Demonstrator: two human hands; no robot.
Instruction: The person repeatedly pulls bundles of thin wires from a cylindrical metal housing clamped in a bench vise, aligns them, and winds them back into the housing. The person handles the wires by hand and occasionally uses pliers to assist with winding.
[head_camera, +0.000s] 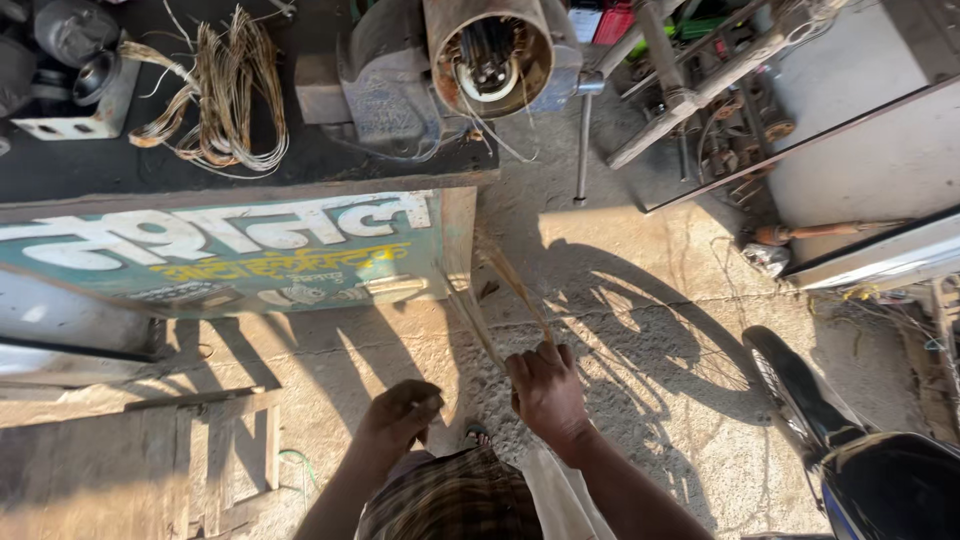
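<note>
right hand (548, 392) fisted on copper wire bundle (500, 290) strung taut up toward stator (490, 55) in vise (385, 85), left hand (402, 415) closed, contents unclear; hard pull risks snapping strands or cutting the palm.

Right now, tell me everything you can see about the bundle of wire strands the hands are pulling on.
The wire strands look like thin coppery winding wire, tan and shiny in the sun. They run in two taut, slanted lines from the metal cylinder clamped in the vise at the bench edge, down past the painted board, to the right hand, which grips their lower ends. The left hand is closed beside it; whether it holds a strand is unclear.
</note>
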